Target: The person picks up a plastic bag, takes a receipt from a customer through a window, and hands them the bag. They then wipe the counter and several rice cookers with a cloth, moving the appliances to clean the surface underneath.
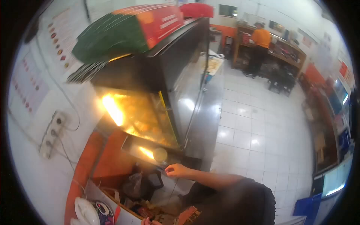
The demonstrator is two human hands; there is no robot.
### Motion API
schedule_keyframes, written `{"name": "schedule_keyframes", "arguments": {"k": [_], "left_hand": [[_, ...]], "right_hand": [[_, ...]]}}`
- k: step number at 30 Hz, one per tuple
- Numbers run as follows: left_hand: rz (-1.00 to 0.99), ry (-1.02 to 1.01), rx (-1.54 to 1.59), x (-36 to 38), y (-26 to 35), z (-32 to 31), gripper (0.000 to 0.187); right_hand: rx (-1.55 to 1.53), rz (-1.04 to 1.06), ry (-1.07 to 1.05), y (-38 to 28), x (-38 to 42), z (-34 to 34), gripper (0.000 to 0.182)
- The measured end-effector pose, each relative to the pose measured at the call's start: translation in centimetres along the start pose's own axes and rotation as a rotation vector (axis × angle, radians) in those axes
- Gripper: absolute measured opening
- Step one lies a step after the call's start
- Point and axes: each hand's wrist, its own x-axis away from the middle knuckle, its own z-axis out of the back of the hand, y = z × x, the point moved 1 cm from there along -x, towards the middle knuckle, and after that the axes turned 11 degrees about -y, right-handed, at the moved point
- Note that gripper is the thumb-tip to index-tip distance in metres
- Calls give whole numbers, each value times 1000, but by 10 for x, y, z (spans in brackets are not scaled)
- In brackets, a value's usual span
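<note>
My right hand, at the end of an arm in a dark sleeve, is at the front of a lit glass food warmer. Its fingers are curled closed, and what they hold is too small to make out. Just beyond the fingertips is a round, pale, lidded-looking thing by the warmer's metal ledge. Inside the warmer, golden food glows under a bright lamp. Only some fingers of my left hand show at the bottom edge, beside a reddish-brown piece of cardboard; its grip is hidden.
A green and red sack lies on top of the warmer. A power strip hangs on the left wall. Below are a dark plastic bag and a white bundle. A person in orange stands at a far counter.
</note>
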Motion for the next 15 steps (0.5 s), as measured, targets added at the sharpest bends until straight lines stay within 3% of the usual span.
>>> {"name": "schedule_keyframes", "arguments": {"k": [3, 5, 7, 9, 10, 12, 15], "left_hand": [[6, -185, 160, -71, -16, -38, 46], [79, -221, 461, -138, -43, -98, 44], [-41, -258, 451, -221, -86, -159, 56], [-33, -367, 333, -296, -86, -198, 72], [-24, -368, 253, -328, -94, -224, 80], [-10, -355, 99, -383, -112, -279, 97], [34, -566, 39, -432, -124, -335, 119]], "right_hand": [[23, -9, 73, -13, 40, 25, 40], [-35, -22, 200, 3, 70, 40, 40], [-81, -110, 301, 0, 111, 54, 41], [-265, -153, 417, 28, 144, 66, 41], [-208, -208, 492, 35, 161, 70, 40], [-181, -288, 611, 61, 189, 78, 40], [-230, -339, 700, 64, 226, 80, 42]]}}
